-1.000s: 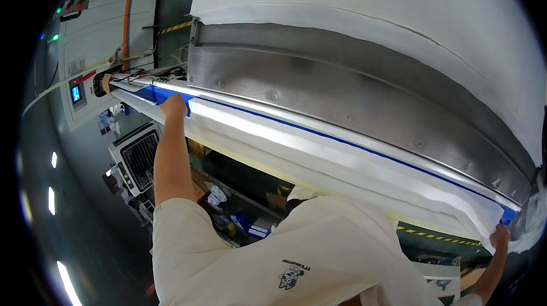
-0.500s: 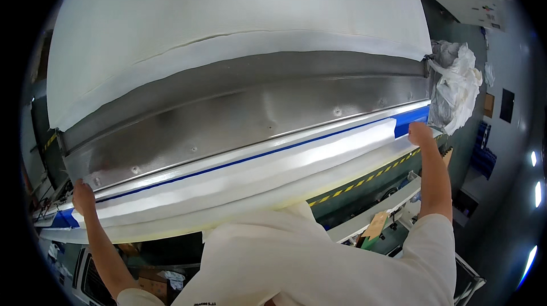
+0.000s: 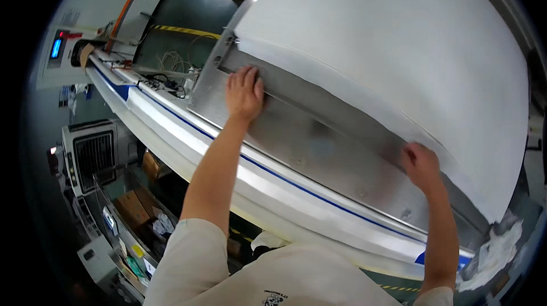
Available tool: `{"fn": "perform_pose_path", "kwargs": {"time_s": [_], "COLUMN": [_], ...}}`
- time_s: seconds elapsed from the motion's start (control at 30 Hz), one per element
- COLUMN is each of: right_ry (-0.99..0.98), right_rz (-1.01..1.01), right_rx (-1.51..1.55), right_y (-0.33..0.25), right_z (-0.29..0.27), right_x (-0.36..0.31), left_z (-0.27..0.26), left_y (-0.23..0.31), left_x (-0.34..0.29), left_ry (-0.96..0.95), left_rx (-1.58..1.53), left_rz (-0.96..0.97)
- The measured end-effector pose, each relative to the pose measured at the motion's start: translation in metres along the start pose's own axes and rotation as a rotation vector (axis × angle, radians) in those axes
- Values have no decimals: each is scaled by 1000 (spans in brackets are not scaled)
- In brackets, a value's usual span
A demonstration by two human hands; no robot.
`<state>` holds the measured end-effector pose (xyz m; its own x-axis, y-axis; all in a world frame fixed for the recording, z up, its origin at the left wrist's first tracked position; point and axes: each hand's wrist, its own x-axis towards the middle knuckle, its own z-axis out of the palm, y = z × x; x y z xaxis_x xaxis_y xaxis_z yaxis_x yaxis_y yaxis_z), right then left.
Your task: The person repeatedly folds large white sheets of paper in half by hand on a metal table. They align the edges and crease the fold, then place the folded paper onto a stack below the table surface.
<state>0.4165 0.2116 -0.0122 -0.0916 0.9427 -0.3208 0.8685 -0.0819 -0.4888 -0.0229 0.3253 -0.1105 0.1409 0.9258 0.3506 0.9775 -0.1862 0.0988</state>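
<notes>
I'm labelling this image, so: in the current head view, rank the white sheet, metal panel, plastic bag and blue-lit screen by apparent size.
1. White sheet
2. Metal panel
3. Plastic bag
4. Blue-lit screen

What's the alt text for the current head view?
A person's left hand and right hand are at a grey metal panel; a white sheet spreads beyond it, and a long blue-edged white band runs along its near side.
</notes>
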Motion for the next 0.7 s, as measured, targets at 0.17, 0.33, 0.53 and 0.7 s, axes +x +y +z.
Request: {"fn": "perform_pose_path", "kwargs": {"time_s": [0.17,0.33,0.53,0.7], "right_ry": [29,100,116,151], "right_rz": [-284,-396,-337,-339], "right_rx": [118,221,103,175], "right_y": [-149,-219,-242,-242], "right_z": [33,66,77,80], "right_x": [153,267,304,303], "left_z": [-1,-1,-2,-1], "left_y": [-1,2,2,1], "left_x": [-4,2,2,2], "left_ry": [11,-9,-7,-25], "left_rx": [-118,-186,-195,-199], "left_rz": [-48,-70,-95,-108]}}
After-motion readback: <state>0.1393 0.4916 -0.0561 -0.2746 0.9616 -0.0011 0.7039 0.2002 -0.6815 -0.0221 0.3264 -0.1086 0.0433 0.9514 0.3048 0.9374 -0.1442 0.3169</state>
